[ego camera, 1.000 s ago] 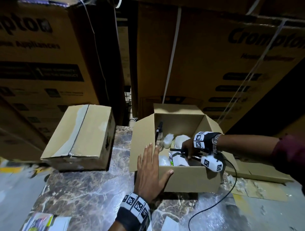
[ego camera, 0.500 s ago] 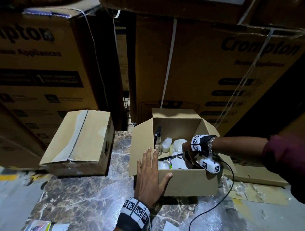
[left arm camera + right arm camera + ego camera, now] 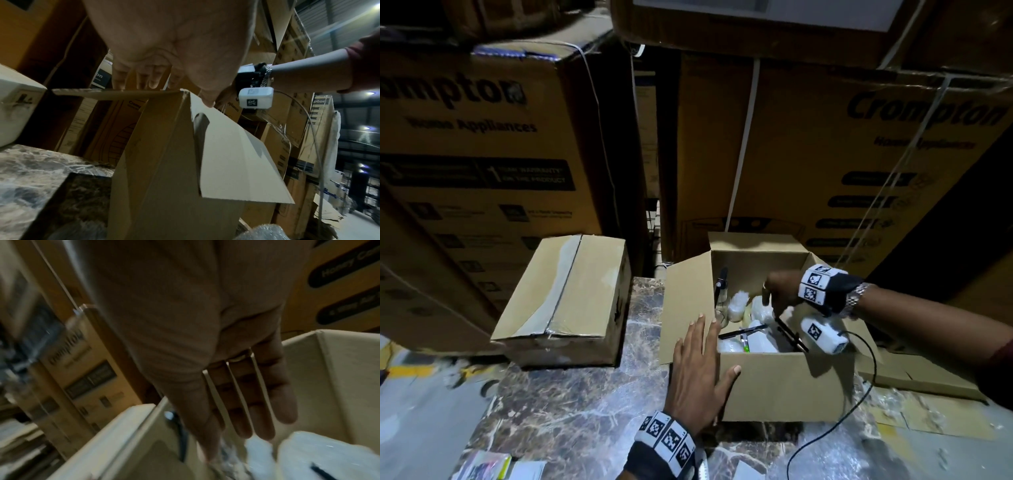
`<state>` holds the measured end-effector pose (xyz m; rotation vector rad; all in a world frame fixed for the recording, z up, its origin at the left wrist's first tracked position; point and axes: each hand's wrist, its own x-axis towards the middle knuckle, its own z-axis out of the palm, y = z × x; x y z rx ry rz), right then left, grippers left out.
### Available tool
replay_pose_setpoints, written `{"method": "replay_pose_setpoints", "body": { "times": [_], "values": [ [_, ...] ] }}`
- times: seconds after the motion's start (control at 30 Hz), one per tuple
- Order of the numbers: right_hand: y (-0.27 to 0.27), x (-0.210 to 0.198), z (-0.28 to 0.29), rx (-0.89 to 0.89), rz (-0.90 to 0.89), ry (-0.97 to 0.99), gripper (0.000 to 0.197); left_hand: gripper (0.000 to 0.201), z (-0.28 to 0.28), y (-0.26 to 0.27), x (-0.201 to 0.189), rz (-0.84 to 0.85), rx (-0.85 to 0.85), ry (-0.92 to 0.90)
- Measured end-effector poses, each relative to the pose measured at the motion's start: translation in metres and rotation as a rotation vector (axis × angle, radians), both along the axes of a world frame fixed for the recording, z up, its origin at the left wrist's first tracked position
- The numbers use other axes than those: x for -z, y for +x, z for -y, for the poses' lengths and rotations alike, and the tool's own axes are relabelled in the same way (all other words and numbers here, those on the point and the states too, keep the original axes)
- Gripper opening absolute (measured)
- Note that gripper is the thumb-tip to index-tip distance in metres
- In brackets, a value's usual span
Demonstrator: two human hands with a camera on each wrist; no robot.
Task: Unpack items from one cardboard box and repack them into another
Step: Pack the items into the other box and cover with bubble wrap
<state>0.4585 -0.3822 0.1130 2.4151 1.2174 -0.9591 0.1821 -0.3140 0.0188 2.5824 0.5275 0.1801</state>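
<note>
Marble-veined bench (image 3: 571,404) carries an open box (image 3: 774,387) and a taped box (image 3: 565,301), big cartons stacked behind. Left hand (image 3: 698,373) lies flat on the open box's corner. Left wrist view shows rafters and lamps. Right wrist view: right hand (image 3: 236,386), fingers straight, above wrapped items (image 3: 329,456).

We see an open brown box (image 3: 774,383) on the stone table, flaps up. Inside it lie white wrapped bundles (image 3: 738,301) and black pens (image 3: 743,331). To its left, apart from it, sits a shut brown box (image 3: 565,301), taped along the top.
</note>
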Motion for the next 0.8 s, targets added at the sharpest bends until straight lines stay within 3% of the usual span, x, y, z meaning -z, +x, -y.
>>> {"method": "replay_pose_setpoints", "body": {
  "times": [0.17,0.37,0.47,0.6,0.8],
  "values": [
    [-0.049,-0.044,-0.006,-0.031,-0.096,0.275,0.026,0.078,-0.024,-0.03,-0.003,0.03,0.0,-0.013],
    [-0.154,-0.054,-0.029,-0.089,-0.337,0.474,0.026,0.079,-0.066,-0.095,0.01,0.07,-0.04,-0.024],
    [-0.208,-0.032,-0.054,-0.144,-0.421,0.537,0.021,0.075,-0.087,-0.143,0.026,0.034,-0.108,-0.03],
    [-0.274,0.026,-0.089,-0.149,-0.476,0.547,0.026,0.075,-0.108,-0.215,0.046,-0.035,-0.218,-0.1],
    [-0.368,0.087,-0.13,-0.179,-0.467,0.495,0.033,0.101,-0.135,-0.306,0.071,-0.13,-0.383,-0.035]
  ]
}}
